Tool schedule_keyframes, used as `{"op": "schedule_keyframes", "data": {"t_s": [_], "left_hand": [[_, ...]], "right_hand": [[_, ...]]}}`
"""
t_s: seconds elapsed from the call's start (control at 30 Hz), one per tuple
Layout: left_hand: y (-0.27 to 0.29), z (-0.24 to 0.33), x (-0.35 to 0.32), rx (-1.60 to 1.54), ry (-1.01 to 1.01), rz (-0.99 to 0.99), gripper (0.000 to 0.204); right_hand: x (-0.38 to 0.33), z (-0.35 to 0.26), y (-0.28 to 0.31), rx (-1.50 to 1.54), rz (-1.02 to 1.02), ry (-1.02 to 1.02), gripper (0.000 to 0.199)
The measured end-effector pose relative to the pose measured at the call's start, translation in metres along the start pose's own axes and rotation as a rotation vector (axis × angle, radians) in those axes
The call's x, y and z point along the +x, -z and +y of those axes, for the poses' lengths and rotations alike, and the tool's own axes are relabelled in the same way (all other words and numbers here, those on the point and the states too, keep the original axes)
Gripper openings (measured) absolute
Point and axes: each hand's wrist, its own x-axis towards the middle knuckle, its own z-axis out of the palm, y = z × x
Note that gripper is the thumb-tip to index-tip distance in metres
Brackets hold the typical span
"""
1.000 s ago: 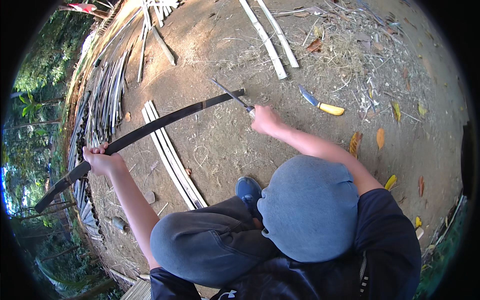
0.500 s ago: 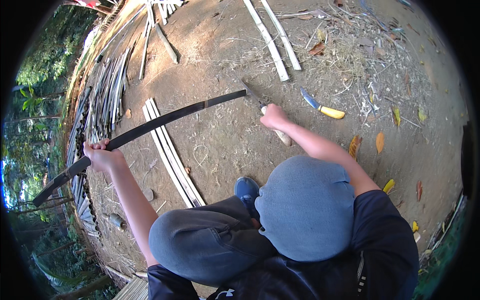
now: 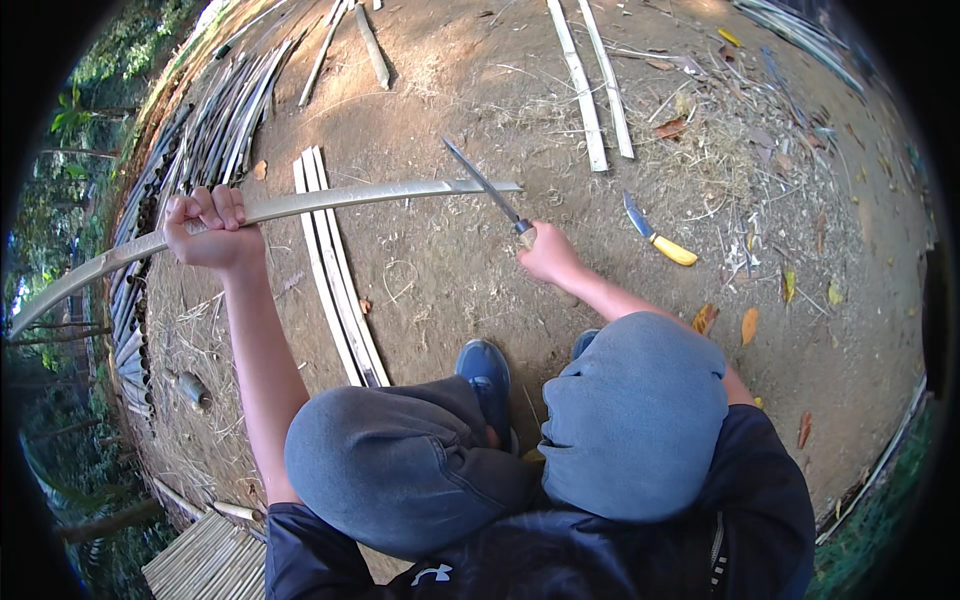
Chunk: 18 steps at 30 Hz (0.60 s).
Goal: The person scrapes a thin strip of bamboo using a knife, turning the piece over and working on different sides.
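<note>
My left hand (image 3: pixel 215 228) is closed around a long bamboo strip (image 3: pixel 370 194), palm side up. Its pale inner face shows. The strip arcs from the far left edge of the view to the middle. A long narrow knife (image 3: pixel 482 181) with a pale handle is gripped in my right hand (image 3: pixel 550 255). Its blade crosses the strip close to the right end, pointing away and to the left; whether the two touch I cannot tell. To the right of that hand, a second knife (image 3: pixel 656 237) with a yellow handle lies on the ground.
Pale split strips (image 3: pixel 340 270) lie on the dirt ahead of my left knee, and two more strips (image 3: pixel 580 90) lie farther off. A pile of thin poles (image 3: pixel 225 110) runs along the left. Dry shavings (image 3: pixel 690 140) and leaves litter the right. A slatted mat (image 3: pixel 210 560) is at lower left.
The bamboo strip has turned over from its dark face to its pale one. My left hand has rolled palm up and risen in view. The knife blade now crosses the strip near its end.
</note>
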Motion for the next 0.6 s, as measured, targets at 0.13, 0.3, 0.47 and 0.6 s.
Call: {"op": "schedule_keyframes", "data": {"t_s": [0.13,0.3,0.47,0.6], "left_hand": [[0.012,-0.001,0.005,-0.004,0.001,0.002,0.022],[0.007,-0.001,0.001,-0.009,-0.007,-0.021,0.022],[0.01,-0.002,0.007,-0.006,-0.03,0.004,0.021],[0.013,-0.002,0.008,-0.009,-0.023,0.031,0.024]], "right_hand": [[-0.003,-0.023,0.002,-0.028,-0.057,-0.047,0.041],[-0.021,-0.035,0.009,-0.087,-0.064,0.083,0.031],[0.011,-0.01,0.005,-0.107,-0.04,-0.101,0.029],[-0.002,-0.02,-0.001,-0.139,-0.041,-0.067,0.032]]}}
